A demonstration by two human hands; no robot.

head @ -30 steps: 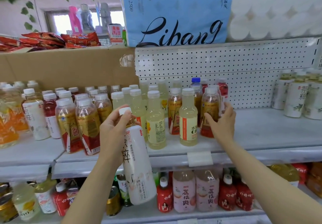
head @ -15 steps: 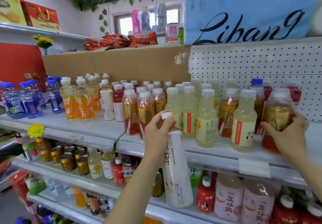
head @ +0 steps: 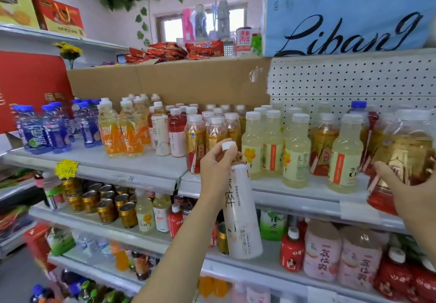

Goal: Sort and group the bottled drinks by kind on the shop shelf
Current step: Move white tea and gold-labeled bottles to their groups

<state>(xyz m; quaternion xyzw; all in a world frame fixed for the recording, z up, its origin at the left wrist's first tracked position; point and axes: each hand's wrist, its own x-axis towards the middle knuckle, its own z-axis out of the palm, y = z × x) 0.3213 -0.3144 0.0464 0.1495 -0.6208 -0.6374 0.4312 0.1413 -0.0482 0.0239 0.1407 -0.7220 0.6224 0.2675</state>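
Fingers of the left hand (head: 218,168) curl round the neck of a white milk-tea bottle (head: 241,210), which hangs cap-up in front of the shelf's front edge (head: 141,180), off the board. The right hand (head: 410,191) wraps an amber tea bottle with a red-and-gold label (head: 405,158) at the frame's right edge; whether its base rests on the shelf I cannot tell, since the view is cut and blurred there.

Sorting looks partly done. Blue-capped bottles (head: 44,128) stand together at the far left, orange drinks (head: 122,128) beside them, then a large amber tea block (head: 205,132) and the pale yellow bottles (head: 273,142). What is left, judging by the rows: 1 white milk-tea bottle on the shelf (head: 160,130) stands by a red drink (head: 177,135) between the orange and amber groups (likely the held bottle's mate), and amber bottles are mixed among the yellow ones on the right.

The held bottle is tall, slim and opaque, with dark characters down its side and a small white cap (head: 228,145).
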